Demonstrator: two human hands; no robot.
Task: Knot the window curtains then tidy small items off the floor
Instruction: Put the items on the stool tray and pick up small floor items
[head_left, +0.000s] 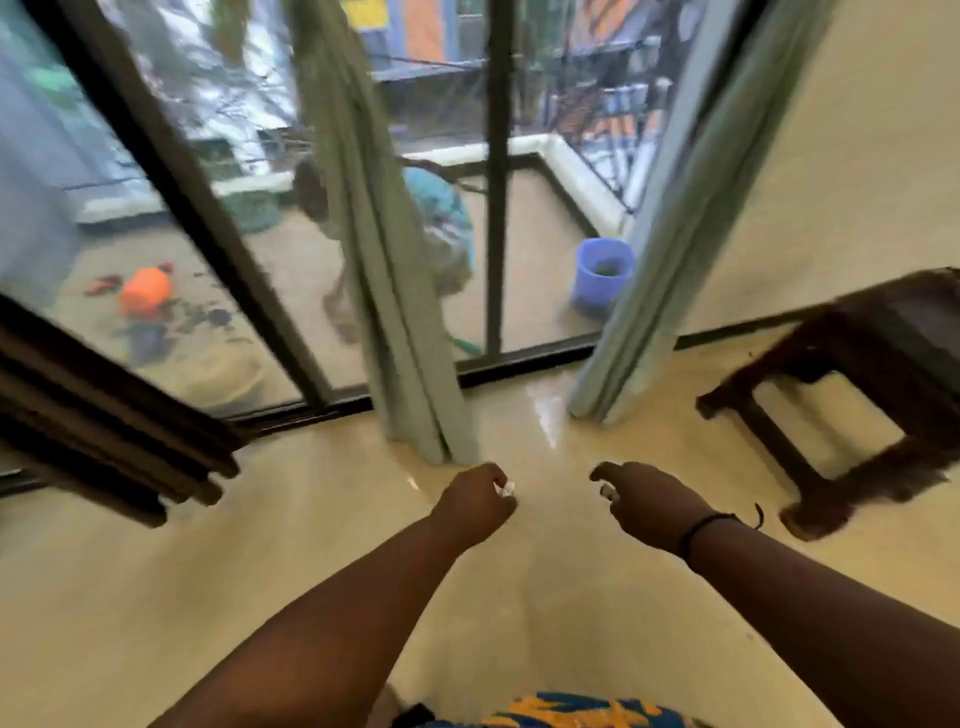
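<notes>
Both arms reach forward over the shiny beige floor (311, 597). My left hand (475, 501) is curled, with a small white scrap (505, 488) pinched at its fingertips. My right hand (647, 501) is also curled and holds a small white bit (608, 491) under its fingers. Just beyond the left hand, a grey-green curtain (395, 312) hangs in a loose column, its hem touching the floor. A second grey-green curtain (670, 249) hangs at the right side of the window. The view is motion-blurred.
A dark wooden stool (831, 374) stands on the right. Dark furniture (104, 415) juts in from the left. Behind the glass doors (493, 208), the balcony holds a blue bucket (602, 275), an orange toy (145, 293) and a crouching person (441, 223).
</notes>
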